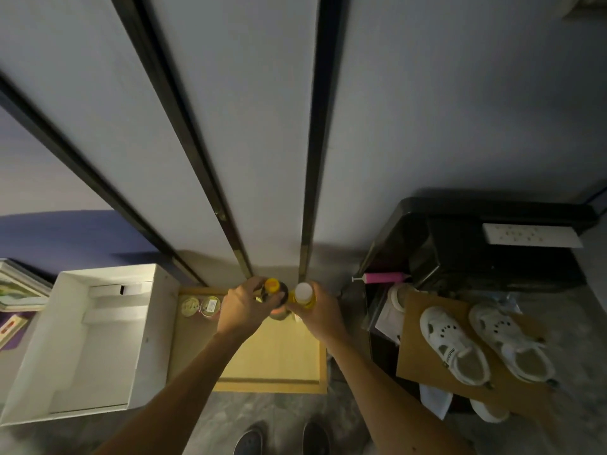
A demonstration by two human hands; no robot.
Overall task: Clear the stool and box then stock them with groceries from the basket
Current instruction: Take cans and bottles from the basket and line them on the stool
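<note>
The person's dark shoes point(249, 440) are showing at the near edge, standing on the floor just before the wooden stool point(272, 359). A white box point(98, 339) is lying open just left of the stool. To the right, a pair of white sandals point(453, 344) is resting on a sheet of cardboard point(417, 356). Over the stool's far end, the left hand point(244, 307) is gripping a dark bottle point(275, 295) with a yellow cap, and the right hand point(318, 315) is gripping a yellow bottle point(303, 292) with a white cap, the two bottles upright and side by side. Two round tins point(200, 305) are sitting on the stool's far left corner, against the panelled wall point(262, 126).
</note>
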